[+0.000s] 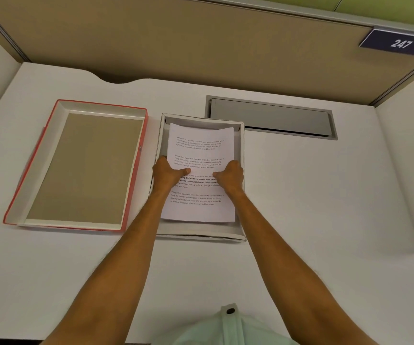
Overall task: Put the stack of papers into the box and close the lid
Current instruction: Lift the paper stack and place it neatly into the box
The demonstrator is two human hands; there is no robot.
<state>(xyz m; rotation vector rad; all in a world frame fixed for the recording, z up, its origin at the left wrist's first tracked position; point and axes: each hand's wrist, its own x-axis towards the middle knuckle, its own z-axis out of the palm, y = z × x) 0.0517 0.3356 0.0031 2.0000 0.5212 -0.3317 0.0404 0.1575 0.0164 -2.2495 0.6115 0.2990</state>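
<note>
I see both my hands on the papers (199,170), one at each long edge, about halfway along the sheet. My left hand (167,174) has its thumb laid flat across the printed top page, and the other fingers are tucked under the left edge where I cannot see them. My right hand (229,176) mirrors it, thumb on top pointing inward, the rest curled under the right edge. So both hands are closed on the stack, pinching it between thumb and fingers.

The papers sit inside the outline of the open box (240,232), the white one in the middle of the table (325,195). The far end of the stack bows upward a little near the box's far wall, and the near end lies short of the near wall. Whether the stack rests on the box floor or is held just above it, I cannot tell.

The lid (14,210) lies just beside the box on its left, red outside, turned inside up with its brown inner face showing. It is not touching the box as far as I can see. Behind the box to the right is a grey cable hatch (270,118) set into the table.
</note>
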